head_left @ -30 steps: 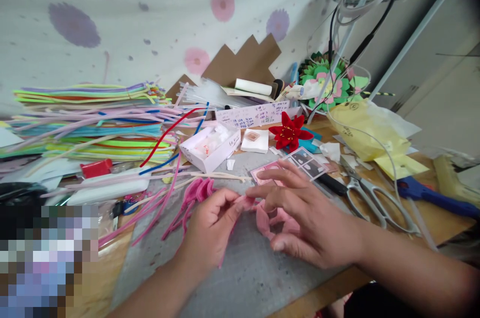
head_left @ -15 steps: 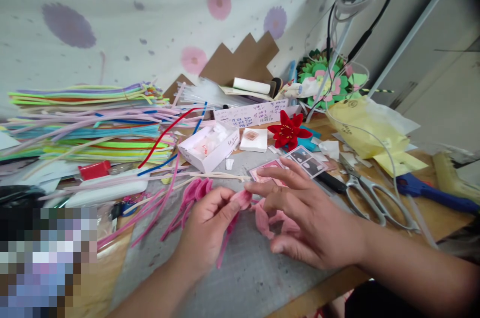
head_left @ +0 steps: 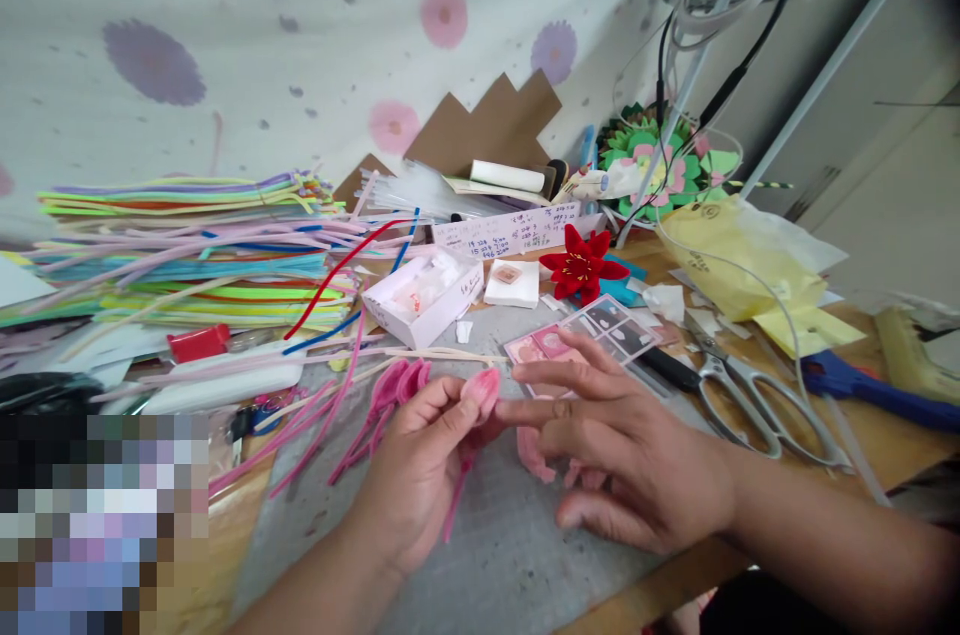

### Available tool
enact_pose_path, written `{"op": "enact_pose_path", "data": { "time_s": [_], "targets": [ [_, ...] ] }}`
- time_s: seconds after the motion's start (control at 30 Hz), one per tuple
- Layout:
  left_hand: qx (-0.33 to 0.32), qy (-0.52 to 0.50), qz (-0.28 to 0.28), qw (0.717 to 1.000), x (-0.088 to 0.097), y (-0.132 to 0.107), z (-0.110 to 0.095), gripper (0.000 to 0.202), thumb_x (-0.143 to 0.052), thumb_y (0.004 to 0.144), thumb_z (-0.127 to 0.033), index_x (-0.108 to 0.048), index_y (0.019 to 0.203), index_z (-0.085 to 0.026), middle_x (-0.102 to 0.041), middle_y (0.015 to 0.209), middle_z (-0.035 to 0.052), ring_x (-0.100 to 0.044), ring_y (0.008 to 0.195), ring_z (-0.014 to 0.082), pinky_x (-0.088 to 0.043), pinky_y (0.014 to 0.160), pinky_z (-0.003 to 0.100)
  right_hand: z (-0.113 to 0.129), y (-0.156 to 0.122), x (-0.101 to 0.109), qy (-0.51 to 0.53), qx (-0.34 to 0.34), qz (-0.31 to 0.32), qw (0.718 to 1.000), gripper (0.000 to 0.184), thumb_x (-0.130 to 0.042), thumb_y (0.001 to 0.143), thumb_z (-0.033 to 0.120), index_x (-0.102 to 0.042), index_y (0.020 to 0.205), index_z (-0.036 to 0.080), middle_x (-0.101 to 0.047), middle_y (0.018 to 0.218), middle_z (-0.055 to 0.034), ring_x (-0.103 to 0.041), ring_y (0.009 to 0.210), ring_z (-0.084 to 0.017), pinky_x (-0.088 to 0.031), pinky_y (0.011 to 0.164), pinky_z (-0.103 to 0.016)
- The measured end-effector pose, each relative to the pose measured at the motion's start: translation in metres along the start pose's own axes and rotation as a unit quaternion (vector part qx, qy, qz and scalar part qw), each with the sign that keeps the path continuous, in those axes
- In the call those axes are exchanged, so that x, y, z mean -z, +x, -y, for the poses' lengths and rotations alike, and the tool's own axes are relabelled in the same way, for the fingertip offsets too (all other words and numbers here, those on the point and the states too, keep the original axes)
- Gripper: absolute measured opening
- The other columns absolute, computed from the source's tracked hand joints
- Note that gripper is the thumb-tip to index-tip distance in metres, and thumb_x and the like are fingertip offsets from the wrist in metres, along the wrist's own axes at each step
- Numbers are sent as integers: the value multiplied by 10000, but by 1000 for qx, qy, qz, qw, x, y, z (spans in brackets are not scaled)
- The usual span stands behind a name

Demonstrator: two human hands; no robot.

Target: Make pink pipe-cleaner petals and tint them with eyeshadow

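Observation:
My left hand (head_left: 427, 460) pinches a pink fuzzy petal (head_left: 482, 389) upright between thumb and fingers, and a pink stem hangs below it. My right hand (head_left: 611, 445) is open with fingers spread, one fingertip at the petal's right side; I cannot tell whether it touches. Partly hidden beneath the right hand lie more pale pink fuzzy pieces (head_left: 534, 455). Just behind it is a flat palette (head_left: 622, 327) with pink and dark squares. Left of my left hand, several darker pink looped petals (head_left: 390, 390) with stems rest on the grey mat (head_left: 315, 535).
Bundles of coloured pipe cleaners (head_left: 187, 285) fill the left side. A small white box (head_left: 420, 300), a white pad (head_left: 512, 283) and a red fuzzy flower (head_left: 583, 263) stand behind the hands. Scissors (head_left: 757, 405) and a blue-handled tool (head_left: 862, 385) lie at right.
The petal in my left hand has turned more upright, its face showing. My right hand has moved slightly down, its fingertips shifting from the petal's top to its side. The view has shifted slightly.

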State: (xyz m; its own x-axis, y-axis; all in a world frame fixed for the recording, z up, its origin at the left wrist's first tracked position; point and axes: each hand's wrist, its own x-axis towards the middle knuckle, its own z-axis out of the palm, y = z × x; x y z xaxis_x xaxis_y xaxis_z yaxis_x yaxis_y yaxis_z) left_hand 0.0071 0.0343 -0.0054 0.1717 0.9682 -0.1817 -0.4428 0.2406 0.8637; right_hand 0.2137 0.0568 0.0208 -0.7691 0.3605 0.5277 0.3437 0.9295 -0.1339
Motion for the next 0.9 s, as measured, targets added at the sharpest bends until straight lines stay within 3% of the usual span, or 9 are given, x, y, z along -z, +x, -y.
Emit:
{"op": "enact_pose_path", "data": {
  "time_s": [0.13, 0.23, 0.5, 0.9],
  "targets": [
    [-7, 37, -51, 998, 3, 2, 0, 141, -691, 766, -301, -650, 788, -168, -628, 764, 5, -595, 785, 149, -444, 800, 308, -42, -20, 0, -95, -154, -10, 983, 262, -446, 924, 348, -576, 1088, 191, -634, 1149, -115, -519, 1150, -268, -287, 1021, -534],
    [-9, 54, -76, 996, 5, 3, 1, 169, -704, 749, -324, -646, 802, -175, -631, 765, -1, -606, 764, 147, -457, 781, 306, -66, -34, -3, -136, -207, 77, 966, 229, -456, 918, 320, -620, 968, 168, -623, 1134, -152, -542, 1111, -287, -314, 991, -540],
    [-22, 66, -72, 995, 5, 4, 2, 166, -718, 734, -324, -643, 765, -179, -591, 712, -28, -585, 705, 116, -474, 735, 270, -57, -27, -11, -111, -189, 143, 965, 197, -496, 900, 330, -609, 932, 173, -631, 1094, -121, -533, 1096, -267, -311, 986, -503],
    [-24, 68, -70, 995, 5, 4, 3, 172, -716, 731, -329, -658, 784, -176, -606, 724, -6, -584, 721, 128, -478, 726, 271, -58, -22, -13, -139, -185, 152, 961, 234, -506, 901, 345, -623, 983, 160, -657, 1059, -124, -498, 1160, -291, -278, 996, -519]
  ]
}}
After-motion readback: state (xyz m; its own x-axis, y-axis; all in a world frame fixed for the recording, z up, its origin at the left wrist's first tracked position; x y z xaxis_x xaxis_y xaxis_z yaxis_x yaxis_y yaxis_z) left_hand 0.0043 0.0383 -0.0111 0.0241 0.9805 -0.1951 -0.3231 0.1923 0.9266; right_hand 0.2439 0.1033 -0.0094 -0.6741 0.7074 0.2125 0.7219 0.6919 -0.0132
